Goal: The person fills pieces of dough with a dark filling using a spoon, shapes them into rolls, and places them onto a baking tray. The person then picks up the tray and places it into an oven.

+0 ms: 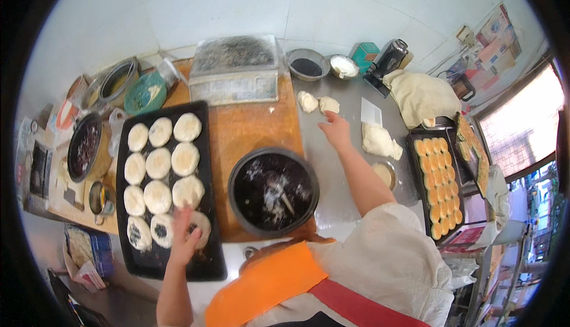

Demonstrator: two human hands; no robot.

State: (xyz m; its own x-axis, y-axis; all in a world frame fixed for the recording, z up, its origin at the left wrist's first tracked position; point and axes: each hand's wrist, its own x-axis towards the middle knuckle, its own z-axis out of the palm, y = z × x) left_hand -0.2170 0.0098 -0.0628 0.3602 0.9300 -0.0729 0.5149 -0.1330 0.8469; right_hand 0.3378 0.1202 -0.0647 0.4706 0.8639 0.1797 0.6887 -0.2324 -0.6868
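Note:
My left hand [187, 229] is open over the front right round [203, 232] on a black baking tray [123, 241]. The tray holds rows of pale flattened dough rounds, several showing dark filling; whether my fingers touch one cannot be told. My right hand [335, 129] is open, with nothing visible in it, over the steel worktop just in front of two small dough pieces [328, 105]. A larger dough lump [380, 141] lies to its right. A dark bowl [236, 205] of black filling with a spoon stands on the wooden board [243, 128] between my arms.
A floury scale [234, 86] stands at the back, with bowls [307, 64], a green carton [364, 54] and a black appliance [386, 66]. Pots [89, 149] crowd the left. A cream cloth [421, 92] and a tray of browned buns [436, 178] sit at the right.

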